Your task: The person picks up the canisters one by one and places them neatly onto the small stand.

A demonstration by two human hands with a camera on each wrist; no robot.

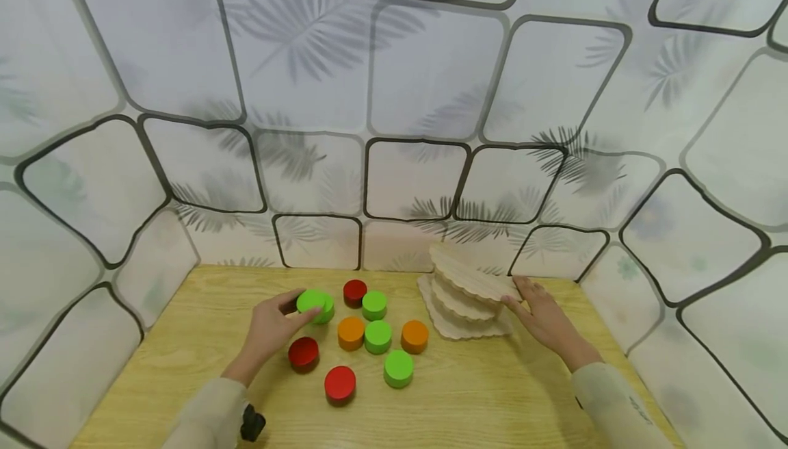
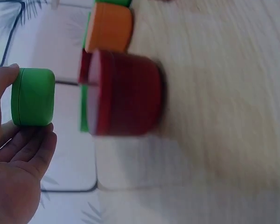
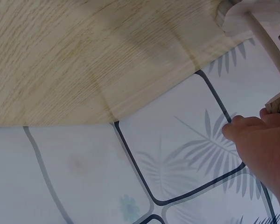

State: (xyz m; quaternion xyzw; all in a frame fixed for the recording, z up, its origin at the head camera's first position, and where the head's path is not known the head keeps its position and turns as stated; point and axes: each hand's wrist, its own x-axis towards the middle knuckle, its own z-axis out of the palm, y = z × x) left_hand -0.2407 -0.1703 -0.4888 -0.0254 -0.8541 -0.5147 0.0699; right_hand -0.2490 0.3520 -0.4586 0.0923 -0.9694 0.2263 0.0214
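Observation:
My left hand point(image 1: 271, 329) pinches a small round green jar point(image 2: 35, 97) between thumb and fingers, raised off the table. Just behind it in the head view stands another green jar point(image 1: 329, 311), partly hidden. A dark red jar point(image 2: 130, 93) stands close to that hand. At the right, my right hand point(image 1: 544, 319) grips the edge of a wooden tiered stand point(image 1: 464, 278) with scalloped tiers, its upper tier sloping down toward the hand. The right wrist view catches the fingers at a wooden edge, with a post point(image 3: 266, 39) beside them.
On the wooden table point(image 1: 480, 394) between the hands stand several more jars: orange ones point(image 1: 351, 332), green ones point(image 1: 398, 368) and red ones point(image 1: 340, 385). Patterned cloth walls point(image 1: 425, 182) rise behind the table and at both sides.

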